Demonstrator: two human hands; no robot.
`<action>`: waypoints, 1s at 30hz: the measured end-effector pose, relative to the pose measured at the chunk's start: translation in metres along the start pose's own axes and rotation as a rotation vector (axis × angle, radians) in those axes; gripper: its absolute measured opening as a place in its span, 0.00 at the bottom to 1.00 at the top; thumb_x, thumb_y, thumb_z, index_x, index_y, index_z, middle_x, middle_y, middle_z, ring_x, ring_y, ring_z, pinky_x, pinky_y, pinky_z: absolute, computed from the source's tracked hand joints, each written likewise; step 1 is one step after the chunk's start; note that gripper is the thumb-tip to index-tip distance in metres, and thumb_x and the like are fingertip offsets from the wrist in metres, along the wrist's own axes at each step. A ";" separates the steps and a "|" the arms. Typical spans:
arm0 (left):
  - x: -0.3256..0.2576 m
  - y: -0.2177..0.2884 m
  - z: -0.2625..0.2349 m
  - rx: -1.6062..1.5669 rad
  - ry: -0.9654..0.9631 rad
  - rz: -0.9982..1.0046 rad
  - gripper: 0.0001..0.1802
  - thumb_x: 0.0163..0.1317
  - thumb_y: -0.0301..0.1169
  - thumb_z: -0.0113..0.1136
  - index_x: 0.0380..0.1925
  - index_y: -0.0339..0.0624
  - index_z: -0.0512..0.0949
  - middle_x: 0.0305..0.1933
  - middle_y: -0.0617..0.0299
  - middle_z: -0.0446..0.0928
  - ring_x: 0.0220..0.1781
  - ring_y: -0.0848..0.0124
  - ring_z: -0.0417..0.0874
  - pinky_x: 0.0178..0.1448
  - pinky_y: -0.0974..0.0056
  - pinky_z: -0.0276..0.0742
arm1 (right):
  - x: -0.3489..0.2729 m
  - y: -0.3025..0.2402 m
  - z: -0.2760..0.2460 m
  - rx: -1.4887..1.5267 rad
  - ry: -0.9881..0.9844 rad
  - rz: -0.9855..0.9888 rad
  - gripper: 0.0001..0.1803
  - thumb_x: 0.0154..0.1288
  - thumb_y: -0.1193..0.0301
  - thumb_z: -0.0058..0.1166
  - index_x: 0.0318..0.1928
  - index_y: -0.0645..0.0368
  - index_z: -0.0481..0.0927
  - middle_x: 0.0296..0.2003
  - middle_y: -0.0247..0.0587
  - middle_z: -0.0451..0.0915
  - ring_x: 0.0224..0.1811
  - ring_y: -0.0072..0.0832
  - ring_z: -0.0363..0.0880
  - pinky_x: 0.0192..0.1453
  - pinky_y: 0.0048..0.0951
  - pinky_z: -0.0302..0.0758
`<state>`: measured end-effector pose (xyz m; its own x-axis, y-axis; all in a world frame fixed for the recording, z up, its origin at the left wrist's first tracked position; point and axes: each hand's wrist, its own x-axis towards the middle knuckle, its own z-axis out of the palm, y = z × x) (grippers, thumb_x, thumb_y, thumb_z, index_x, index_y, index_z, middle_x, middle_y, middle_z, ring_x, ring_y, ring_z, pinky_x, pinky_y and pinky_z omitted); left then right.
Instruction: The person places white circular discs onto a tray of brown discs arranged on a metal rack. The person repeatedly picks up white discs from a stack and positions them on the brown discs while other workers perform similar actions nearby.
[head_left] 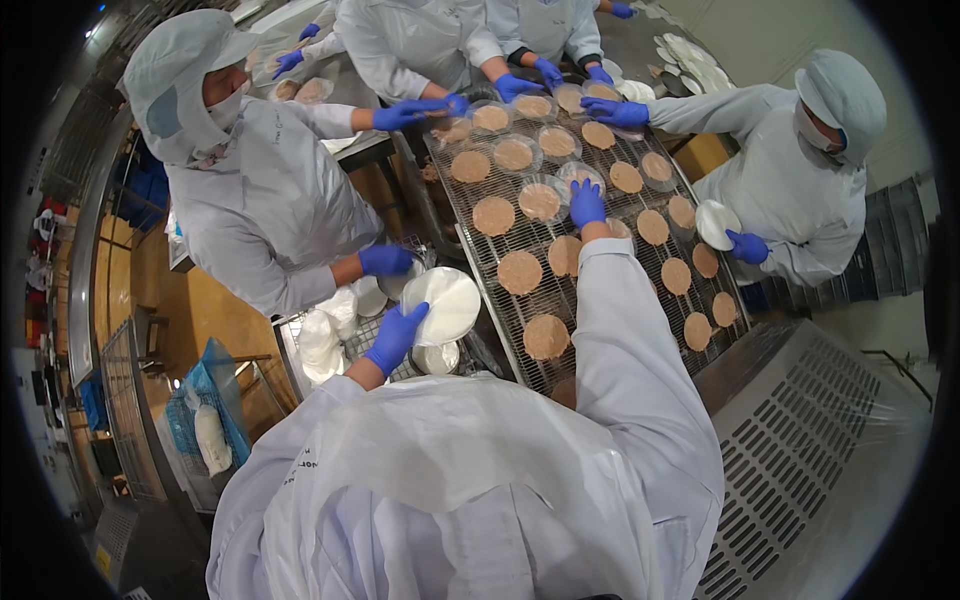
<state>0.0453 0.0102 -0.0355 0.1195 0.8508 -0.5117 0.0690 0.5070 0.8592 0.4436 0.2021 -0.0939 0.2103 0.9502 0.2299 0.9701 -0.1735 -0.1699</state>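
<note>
The person's left hand (393,340), in a blue glove, is closed on a stack of white round sheets (440,308), thumb on top, held at the near left side of a mesh conveyor (522,238). The right hand (588,203), likewise gloved, reaches over the middle of the conveyor with fingers extended downward at a translucent round sheet (577,174); whether it grips the sheet cannot be told. Around it, brown round patties (519,272) lie flat on the mesh in loose rows, bare in the nearer part, several at the far end bearing or resting on clear rounds. Beside the left hand, a wire rack (283,338) carries further white stacks (322,345). The co-worker at left, in white coat and cap, has one gloved hand (386,260) above this rack and the other (410,112) at the conveyor's edge. The co-worker at right holds a white disc (716,225) and extends the other hand (615,112) to a far patty. More co-workers stand across the far end. At lower right is a slotted metal panel (790,460); at lower left, a blue bag (235,400).
</note>
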 end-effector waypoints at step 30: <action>-0.011 0.005 0.001 -0.155 0.059 0.101 0.23 0.57 0.37 0.58 0.47 0.29 0.71 0.42 0.56 0.76 0.41 0.72 0.76 0.45 0.68 0.72 | -0.082 0.028 -0.088 0.170 -0.027 0.253 0.12 0.60 0.68 0.45 0.37 0.63 0.78 0.33 0.49 0.79 0.33 0.38 0.78 0.36 0.35 0.74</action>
<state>0.0457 0.0034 -0.0259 0.0593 0.9026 -0.4263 -0.0947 0.4303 0.8977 0.4643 0.0962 -0.0330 0.4373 0.8891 0.1351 0.8527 -0.3621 -0.3767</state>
